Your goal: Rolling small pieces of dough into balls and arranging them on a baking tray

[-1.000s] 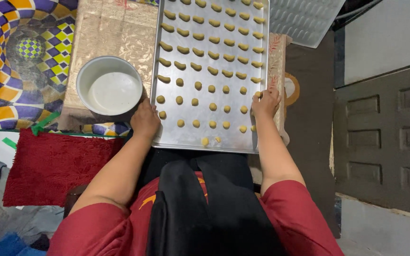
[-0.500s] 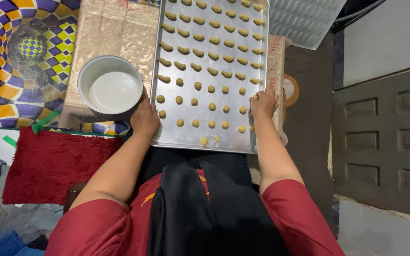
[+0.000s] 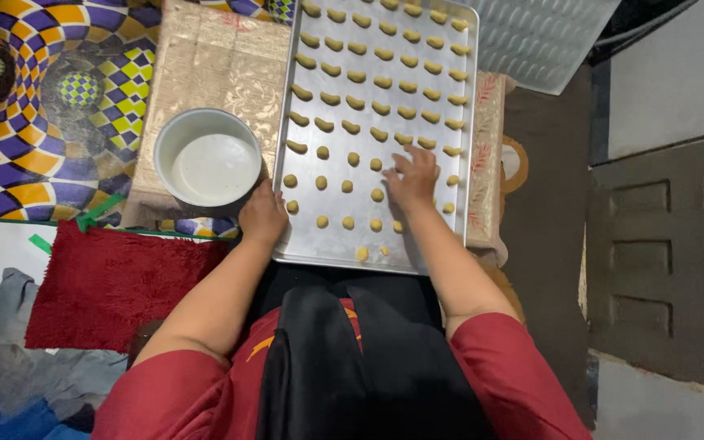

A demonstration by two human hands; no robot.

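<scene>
The long rectangular metal baking tray [image 3: 449,122] lies on a gold-patterned cloth [image 3: 205,65] in front of the seated person, filled with rows of small pale-yellow dough pieces [image 3: 352,102], crescents farther off and round balls nearer. The right hand [image 3: 411,178] rests over the balls, fingers spread and pressing down among them, holding nothing that I can see. The left hand [image 3: 262,216] is curled on the tray's near left edge, likely to steady it. Just beside it stands a round white bowl [image 3: 208,163], above a red shaggy mat [image 3: 107,285].

A white round bowl [image 3: 208,165] sits near a red rug [image 3: 107,285] and a patterned colourful mat [image 3: 50,122].
</scene>
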